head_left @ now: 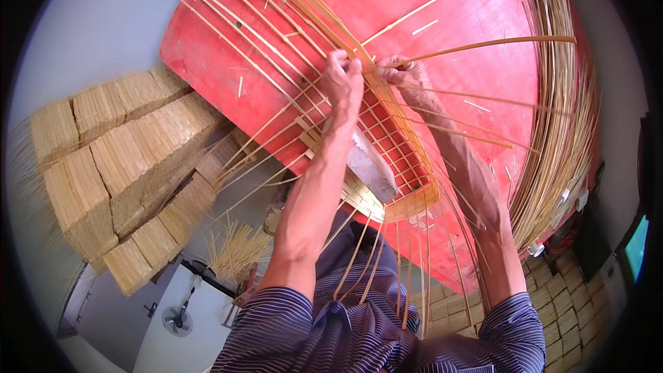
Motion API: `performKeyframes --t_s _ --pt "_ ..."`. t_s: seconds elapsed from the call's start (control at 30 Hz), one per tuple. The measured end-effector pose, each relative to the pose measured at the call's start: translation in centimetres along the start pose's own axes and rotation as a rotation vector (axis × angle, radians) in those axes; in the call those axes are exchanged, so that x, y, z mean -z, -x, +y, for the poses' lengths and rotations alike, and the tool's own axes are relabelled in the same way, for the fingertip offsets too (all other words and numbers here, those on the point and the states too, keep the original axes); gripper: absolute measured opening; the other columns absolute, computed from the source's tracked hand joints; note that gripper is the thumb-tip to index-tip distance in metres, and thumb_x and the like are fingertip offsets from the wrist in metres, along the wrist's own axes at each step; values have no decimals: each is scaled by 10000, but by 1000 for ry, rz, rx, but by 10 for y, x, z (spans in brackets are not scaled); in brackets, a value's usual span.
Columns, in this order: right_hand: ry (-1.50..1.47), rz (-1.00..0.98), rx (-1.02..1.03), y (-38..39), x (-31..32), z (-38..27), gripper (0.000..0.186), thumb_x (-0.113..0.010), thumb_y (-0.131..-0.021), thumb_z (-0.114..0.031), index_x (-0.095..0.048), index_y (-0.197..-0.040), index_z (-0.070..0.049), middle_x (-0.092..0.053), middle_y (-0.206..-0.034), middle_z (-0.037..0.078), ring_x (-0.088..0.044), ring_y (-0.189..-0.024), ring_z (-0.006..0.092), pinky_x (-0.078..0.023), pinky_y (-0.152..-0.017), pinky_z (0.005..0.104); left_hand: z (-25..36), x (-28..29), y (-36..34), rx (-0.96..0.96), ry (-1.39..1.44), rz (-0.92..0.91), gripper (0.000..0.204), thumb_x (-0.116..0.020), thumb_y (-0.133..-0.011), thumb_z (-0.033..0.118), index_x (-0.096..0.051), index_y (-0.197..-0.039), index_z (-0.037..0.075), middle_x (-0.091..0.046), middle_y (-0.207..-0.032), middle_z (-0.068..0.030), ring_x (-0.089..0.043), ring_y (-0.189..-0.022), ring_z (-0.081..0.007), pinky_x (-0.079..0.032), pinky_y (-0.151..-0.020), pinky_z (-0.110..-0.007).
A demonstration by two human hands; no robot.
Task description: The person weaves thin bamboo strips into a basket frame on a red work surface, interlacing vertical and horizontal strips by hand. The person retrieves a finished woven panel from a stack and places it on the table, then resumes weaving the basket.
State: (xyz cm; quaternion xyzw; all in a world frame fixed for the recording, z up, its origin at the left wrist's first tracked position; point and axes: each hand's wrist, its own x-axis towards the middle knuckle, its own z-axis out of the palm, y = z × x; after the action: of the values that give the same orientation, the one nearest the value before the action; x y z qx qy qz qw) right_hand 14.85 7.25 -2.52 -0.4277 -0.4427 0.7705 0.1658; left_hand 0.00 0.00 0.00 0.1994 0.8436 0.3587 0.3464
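Lattice basket [407, 139] lies with its rim [369, 63] between left fingers [354, 67] and right fingers [392, 63].

By the near edge of the tabletop [497, 14], the left forearm [312, 200] is covering part of the woven lattice [395, 135], and a pale block [371, 168] is hiding more. The left hand [343, 86] is concealing some of its own fingertips; the right hand [406, 73] is masking one end of a long strip [497, 43]. Along the right edge, a strip bundle [566, 110] is running out of view, while a white object [535, 249] nearby is appearing too small to identify. Beyond, a bright screen [633, 249] is being cut off.
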Motion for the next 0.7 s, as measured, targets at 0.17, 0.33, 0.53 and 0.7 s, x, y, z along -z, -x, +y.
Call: performKeyframes --t_s 0.17,0.33,0.53,0.7 --pt "111 11 26 14 -8 -23 72 -746 -842 -55 -688 -881 -36 -656 -805 -18 -586 -790 98 -486 -743 285 26 14 -56 134 406 -56 506 -740 -865 209 -536 -1272 -10 -671 -980 -98 -646 -761 -143 -543 -615 -270" --pt "101 33 33 9 -9 -18 76 -710 -853 -32 -645 -820 -50 -611 -742 -40 -545 -710 69 -461 -654 263 32 28 -69 -92 442 -316 412 -573 -876 34 -517 -1280 -26 -700 -1035 -105 -644 -888 -127 -522 -759 -258" --pt "143 65 25 17 -20 -17 91 -728 -846 -61 -641 -822 -66 -596 -730 -28 -533 -702 78 -451 -642 269 44 44 -96 -381 -97 -398 532 -450 -791 -35 -483 -1323 -29 -634 -1264 -176 -611 -1067 -259 -470 -956 -365" --pt "82 74 73 13 -20 -10 55 -684 -869 -58 -632 -863 -41 -601 -760 -14 -533 -773 97 -455 -700 296 47 56 -110 -996 -719 -184 171 -562 -808 22 -641 -959 21 -617 -884 -144 -580 -906 -353 -466 -803 -469"
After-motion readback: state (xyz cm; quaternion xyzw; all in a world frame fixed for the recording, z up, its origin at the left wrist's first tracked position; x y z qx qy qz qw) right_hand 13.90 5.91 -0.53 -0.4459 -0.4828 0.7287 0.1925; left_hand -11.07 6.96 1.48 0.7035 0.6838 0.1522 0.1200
